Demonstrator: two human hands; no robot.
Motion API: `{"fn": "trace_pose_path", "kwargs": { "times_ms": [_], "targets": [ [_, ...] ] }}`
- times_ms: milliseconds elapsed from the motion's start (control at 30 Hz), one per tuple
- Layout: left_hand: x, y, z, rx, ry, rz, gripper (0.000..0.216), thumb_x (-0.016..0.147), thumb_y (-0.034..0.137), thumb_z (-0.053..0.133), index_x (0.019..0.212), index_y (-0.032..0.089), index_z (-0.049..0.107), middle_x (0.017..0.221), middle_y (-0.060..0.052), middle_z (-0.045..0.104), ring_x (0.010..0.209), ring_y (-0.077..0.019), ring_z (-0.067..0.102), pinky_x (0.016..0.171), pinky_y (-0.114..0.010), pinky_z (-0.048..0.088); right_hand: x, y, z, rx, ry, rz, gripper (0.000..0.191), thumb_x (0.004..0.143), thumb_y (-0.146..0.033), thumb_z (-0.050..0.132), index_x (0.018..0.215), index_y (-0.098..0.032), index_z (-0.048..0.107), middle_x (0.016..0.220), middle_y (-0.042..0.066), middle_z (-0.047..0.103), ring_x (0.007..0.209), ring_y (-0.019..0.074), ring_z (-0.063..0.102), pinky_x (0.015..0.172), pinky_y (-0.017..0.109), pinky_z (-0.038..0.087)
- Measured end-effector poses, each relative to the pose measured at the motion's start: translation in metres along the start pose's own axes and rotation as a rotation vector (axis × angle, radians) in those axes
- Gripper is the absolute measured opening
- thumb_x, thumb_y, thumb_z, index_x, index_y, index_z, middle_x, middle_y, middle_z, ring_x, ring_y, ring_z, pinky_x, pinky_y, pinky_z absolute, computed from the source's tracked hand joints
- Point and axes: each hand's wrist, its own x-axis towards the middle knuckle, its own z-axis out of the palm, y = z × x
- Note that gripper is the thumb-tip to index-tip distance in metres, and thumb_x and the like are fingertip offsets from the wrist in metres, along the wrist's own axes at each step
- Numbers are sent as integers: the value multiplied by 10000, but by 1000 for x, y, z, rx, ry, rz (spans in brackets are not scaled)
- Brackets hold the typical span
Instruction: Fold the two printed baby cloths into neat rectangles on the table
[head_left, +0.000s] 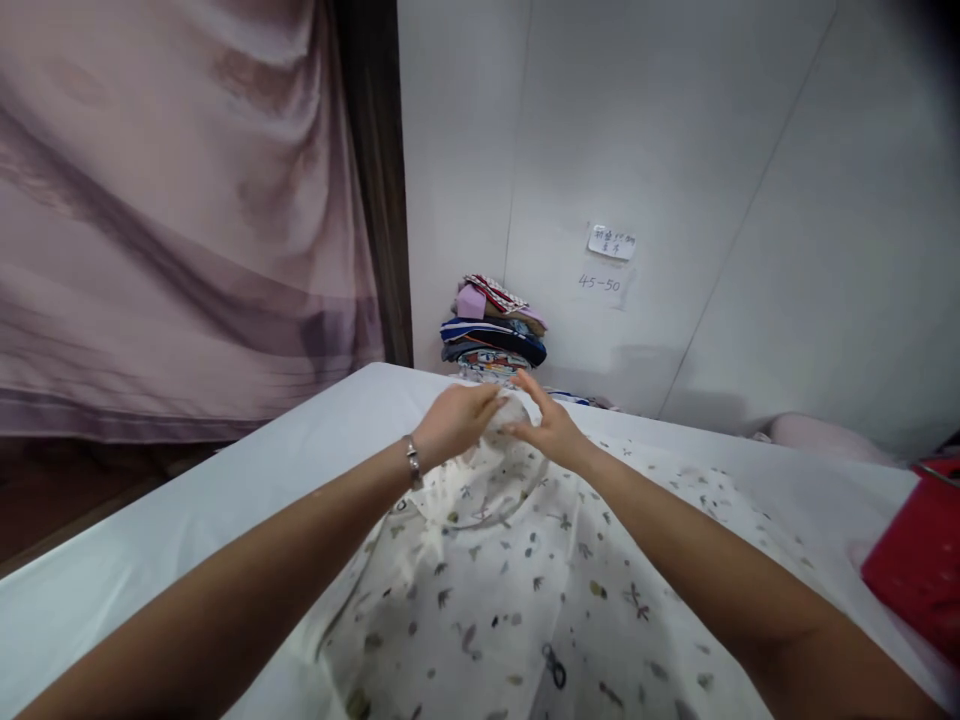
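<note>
A white garment (517, 590) with small leaf and flower prints lies spread on the white table (247, 490) in front of me. Both arms reach forward over it. My left hand (456, 424), with a bracelet on the wrist, is closed on the garment's far edge. My right hand (546, 420) pinches the same bunched edge right beside it. The two hands almost touch. The bit of cloth between the fingers is partly hidden.
A stack of folded clothes (491, 333) sits at the table's far end against the white wall. A paper note (611, 242) hangs on the wall. A red object (919, 575) lies at the right edge. A pink curtain (172, 210) hangs at left.
</note>
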Motion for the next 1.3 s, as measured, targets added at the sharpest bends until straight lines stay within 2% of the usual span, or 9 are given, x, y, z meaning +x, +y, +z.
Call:
{"fn": "trace_pose_path", "kwargs": {
  "times_ms": [133, 300, 433, 567, 733, 967, 1067, 1167, 1300],
  "targets": [
    [-16, 23, -1, -291, -6, -7, 293, 826, 402, 402, 838, 220, 631, 773, -18, 655, 709, -170, 570, 617, -270, 386, 4, -35, 2, 91, -60, 22, 342, 778, -416, 543, 1026, -195, 621, 915, 13, 641, 862, 162, 564, 801, 281, 425],
    [-47, 6, 5, -696, -56, -110, 360, 792, 474, 448, 913, 181, 620, 875, -42, 667, 775, -162, 600, 692, -266, 446, -29, -41, -17, 134, -28, 265, 262, 746, -399, 566, 847, -174, 655, 744, -3, 628, 701, 147, 558, 660, 245, 436],
    [-91, -35, 17, -419, -34, -281, 364, 780, 484, 456, 947, 212, 631, 939, -49, 674, 832, -194, 608, 757, -305, 456, -71, -41, -46, 215, 79, 379, 309, 716, -427, 600, 882, -173, 656, 854, 41, 656, 826, 207, 582, 729, 297, 455],
    [-140, -68, 31, -137, -9, -307, 369, 789, 450, 450, 1006, 208, 626, 1060, -72, 639, 909, -222, 590, 830, -345, 439, -113, -32, -74, 204, 198, 488, 365, 687, -444, 648, 943, -183, 659, 943, 68, 658, 921, 238, 573, 795, 324, 450],
    [-176, -72, 42, 43, 53, -246, 393, 770, 352, 505, 1134, 209, 547, 1167, -77, 580, 1101, -234, 491, 950, -371, 364, -156, -12, -94, 173, 281, 585, 415, 668, -454, 668, 980, -182, 653, 978, 78, 655, 943, 240, 565, 820, 335, 443],
    [-177, -73, 46, 285, 133, -320, 445, 757, 246, 511, 1194, 174, 468, 1170, -109, 556, 1108, -255, 472, 934, -417, 344, -186, 4, -96, 271, 463, 580, 346, 620, -414, 720, 882, -194, 669, 891, 51, 671, 884, 219, 575, 778, 324, 455],
    [-186, -59, 41, 247, 93, -299, 295, 762, 149, 443, 1037, 171, 549, 959, -83, 619, 921, -212, 556, 858, -376, 397, -187, 8, -97, 359, 535, 557, 310, 610, -389, 729, 848, -201, 665, 866, 29, 663, 840, 191, 579, 758, 304, 463],
    [-208, -23, 26, 66, 57, -121, 276, 771, 117, 397, 981, 175, 565, 929, -72, 609, 858, -167, 563, 787, -299, 432, -187, 14, -104, 436, 637, 552, 265, 597, -376, 732, 781, -202, 654, 840, 15, 645, 782, 163, 579, 691, 277, 483],
    [-234, 21, 5, -175, -334, 16, 224, 762, 105, 405, 799, 199, 604, 766, -9, 619, 720, -123, 567, 681, -226, 433, -186, 26, -111, 565, 770, 554, 224, 558, -321, 745, 706, -212, 616, 795, -28, 621, 702, 111, 564, 608, 226, 484]
  ]
}}
